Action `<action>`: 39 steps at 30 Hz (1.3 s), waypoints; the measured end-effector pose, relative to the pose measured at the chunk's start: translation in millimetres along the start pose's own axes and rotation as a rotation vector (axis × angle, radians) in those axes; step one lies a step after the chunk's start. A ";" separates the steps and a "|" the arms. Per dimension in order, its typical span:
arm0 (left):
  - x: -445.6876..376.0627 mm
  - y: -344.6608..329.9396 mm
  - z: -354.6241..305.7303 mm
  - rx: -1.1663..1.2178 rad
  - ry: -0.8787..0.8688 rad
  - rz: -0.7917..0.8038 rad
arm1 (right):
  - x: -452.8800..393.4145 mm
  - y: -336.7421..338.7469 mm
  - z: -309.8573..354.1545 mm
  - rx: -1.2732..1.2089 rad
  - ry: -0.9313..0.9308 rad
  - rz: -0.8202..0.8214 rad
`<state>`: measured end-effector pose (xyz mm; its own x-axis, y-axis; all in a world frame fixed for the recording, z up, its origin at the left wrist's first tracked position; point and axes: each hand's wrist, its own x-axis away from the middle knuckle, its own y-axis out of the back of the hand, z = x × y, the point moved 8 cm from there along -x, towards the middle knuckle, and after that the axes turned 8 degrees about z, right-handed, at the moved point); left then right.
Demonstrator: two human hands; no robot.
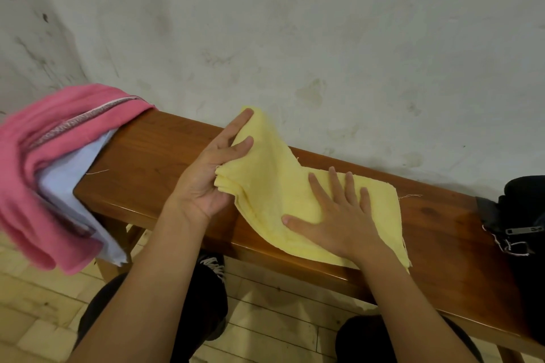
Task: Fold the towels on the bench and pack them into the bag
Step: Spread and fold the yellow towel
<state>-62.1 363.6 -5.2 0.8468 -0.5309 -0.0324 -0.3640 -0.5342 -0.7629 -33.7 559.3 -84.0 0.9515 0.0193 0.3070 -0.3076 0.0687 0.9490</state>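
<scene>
We see a wooden bench (153,156) that runs from the left to the far right of the scene, standing against a pale, stained wall (324,23). On the middle of the bench lies a yellow towel (274,186), partly folded. Its right part lies flat on the wood, and its near edge hangs a little over the near edge of the bench. Its left part is lifted up from the bench.

The left hand (212,174) holds this lifted part. The palm is turned up and the fingers (243,119) are bent around the layered edge of the towel, so the hand grips the cloth. The right hand (339,215) lies flat on the right part of the towel, with straight, spread fingers (333,183) pressing the cloth down on the bench. This hand is open and grips nothing.

At the left end of the bench a pink towel (44,162) hangs over the end, and it looks blurred. Under it we see a white towel (73,174), which also hangs down over the end. At the right end of the bench stands a dark bag (522,215) with a zipper pull; only a part of it is in view. The yellow towel is well apart from the bag and from the pink towel.

Below the bench we see a light tiled floor (44,303) and the dark trousers (206,303) of the person.
</scene>
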 end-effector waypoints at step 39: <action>-27.1 -22.4 15.8 -0.154 0.020 -0.015 | 16.2 16.2 17.1 -0.003 0.106 -0.137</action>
<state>-70.7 400.4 2.6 0.8452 -0.5344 -0.0074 -0.4077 -0.6358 -0.6554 -23.3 543.6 -62.4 0.9796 0.1142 0.1652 -0.1749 0.0806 0.9813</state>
